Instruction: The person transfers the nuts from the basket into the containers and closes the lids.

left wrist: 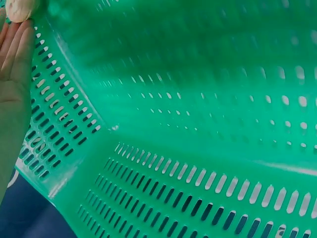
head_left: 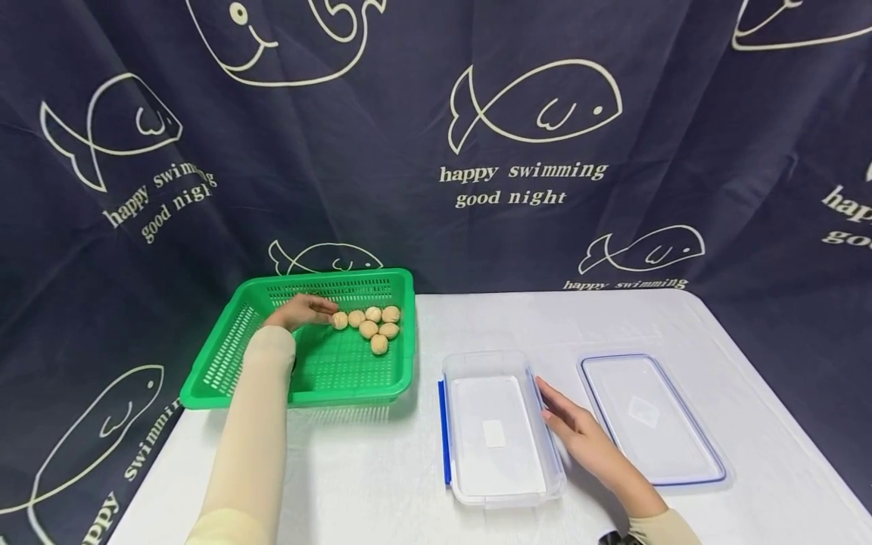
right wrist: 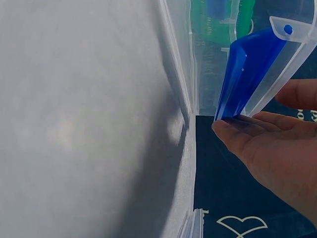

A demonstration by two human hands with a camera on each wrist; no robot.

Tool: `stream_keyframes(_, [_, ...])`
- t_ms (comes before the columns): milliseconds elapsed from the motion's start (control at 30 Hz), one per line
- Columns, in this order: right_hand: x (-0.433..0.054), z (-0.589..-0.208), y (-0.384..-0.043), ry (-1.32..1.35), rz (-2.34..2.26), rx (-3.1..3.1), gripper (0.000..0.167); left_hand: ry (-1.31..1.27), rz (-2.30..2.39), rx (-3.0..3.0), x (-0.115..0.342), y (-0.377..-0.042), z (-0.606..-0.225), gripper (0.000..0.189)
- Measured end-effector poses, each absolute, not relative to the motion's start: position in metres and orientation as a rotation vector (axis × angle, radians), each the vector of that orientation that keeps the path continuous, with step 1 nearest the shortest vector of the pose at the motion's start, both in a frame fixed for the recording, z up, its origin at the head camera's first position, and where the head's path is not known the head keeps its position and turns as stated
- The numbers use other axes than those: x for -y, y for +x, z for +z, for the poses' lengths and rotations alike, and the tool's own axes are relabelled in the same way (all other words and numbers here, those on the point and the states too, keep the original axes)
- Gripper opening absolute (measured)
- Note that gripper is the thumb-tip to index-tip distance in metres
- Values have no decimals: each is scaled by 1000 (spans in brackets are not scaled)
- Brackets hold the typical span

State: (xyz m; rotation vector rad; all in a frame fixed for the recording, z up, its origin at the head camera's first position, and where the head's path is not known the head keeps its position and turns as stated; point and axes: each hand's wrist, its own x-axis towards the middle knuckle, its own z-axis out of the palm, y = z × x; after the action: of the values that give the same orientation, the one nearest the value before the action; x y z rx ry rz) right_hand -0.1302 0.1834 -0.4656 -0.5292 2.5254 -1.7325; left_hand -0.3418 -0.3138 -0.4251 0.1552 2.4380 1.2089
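Observation:
Inside a green plastic basket (head_left: 327, 395), several round tan balls (head_left: 369, 329) that look like walnuts lie towards the right. My left hand (head_left: 303, 312) reaches in, its extended fingertips at the leftmost ball (head_left: 340, 321). In the left wrist view that ball (left wrist: 21, 9) is cut off at the corner beside nearly straight fingers (left wrist: 20, 54); the thumb is hidden. My right hand (head_left: 579, 435) lies along the right side of a clear lidless container (head_left: 504, 499). Its fingers touch the blue side latch (right wrist: 247, 69), which hangs unfastened; the thumb is near the rim.
A clear lid (head_left: 650, 424) with a blue seal lies flat to the right of the container. Everything stands on a white-covered table (head_left: 361, 484). Behind it hangs a dark blue curtain (head_left: 409, 189) with fish drawings. The basket sits at the back left.

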Motion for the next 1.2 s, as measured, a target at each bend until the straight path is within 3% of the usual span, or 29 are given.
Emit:
stream_keyframes(600, [-183, -467, -126, -510, -1746, -2472, 50, -17, 1128, -2463, 304, -336, -432, 42])
stream_keyframes(1200, [-184, -463, -128, -491, -1721, -2516, 49, 47, 1135, -2547, 304, -341, -413, 45])
